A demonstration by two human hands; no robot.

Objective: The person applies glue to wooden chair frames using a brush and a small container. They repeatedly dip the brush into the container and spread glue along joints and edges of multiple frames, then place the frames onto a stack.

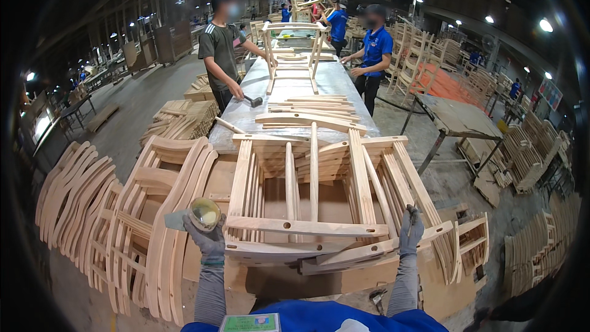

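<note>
My left hand [209, 241], in a grey glove, is closed round a small cup [205, 214] with pale yellow matter inside. A flat grey-blue piece [176, 220] juts out beside the cup. My right hand [411, 233], also gloved, is raised with its fingers pinched on a thin stick [413, 201], whose tip is hard to make out. Between my hands lies a stack of pale wooden chair frames [307, 226], with rails and slim spindles. My right hand is over the stack's right end, close to its rails.
More curved frames [163, 221] stand at my left. Ahead, a long wrapped table [246, 110] bears slats [313, 107] and an upright chair frame [294, 64]. A person [224, 49] at its left holds a mallet [253, 101]; another person [373, 55] stands at its right. A metal-legged table [458, 117] is farther right.
</note>
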